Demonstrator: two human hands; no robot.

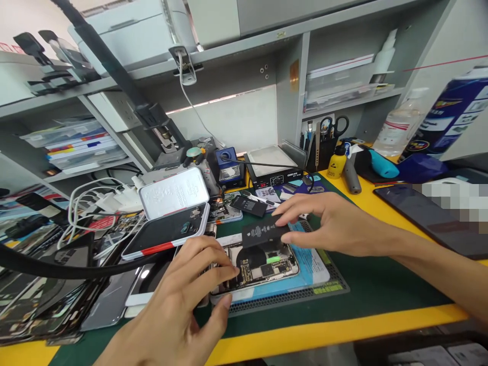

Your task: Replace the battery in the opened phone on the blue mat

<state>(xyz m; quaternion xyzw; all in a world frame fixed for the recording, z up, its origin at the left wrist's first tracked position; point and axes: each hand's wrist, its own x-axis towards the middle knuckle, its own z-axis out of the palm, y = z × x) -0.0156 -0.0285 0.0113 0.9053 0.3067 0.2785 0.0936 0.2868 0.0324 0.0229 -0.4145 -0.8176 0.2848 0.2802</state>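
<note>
A dark phone battery [261,234] with white print is tilted over an opened phone [287,269]. My right hand [335,226] pinches the battery's right end between thumb and fingers. The phone's circuit board and a small green strip show below the battery. At the phone's left end lies my left hand [186,284], its fingertips on the inner parts and its thumb at the near edge; it covers that end. Under the phone is a blue and white pad [314,267] on a grey perforated mat [335,284]. Another black battery [249,205] lies just behind.
To the left are an open white case [173,190], tangled white cables [82,203] and a stack of phone parts [34,284]. A black cable [95,270] crosses there. Behind stand a heating plate [272,162], a yellow bottle [337,162] and scissors [335,127]. A dark tablet [430,218] lies right.
</note>
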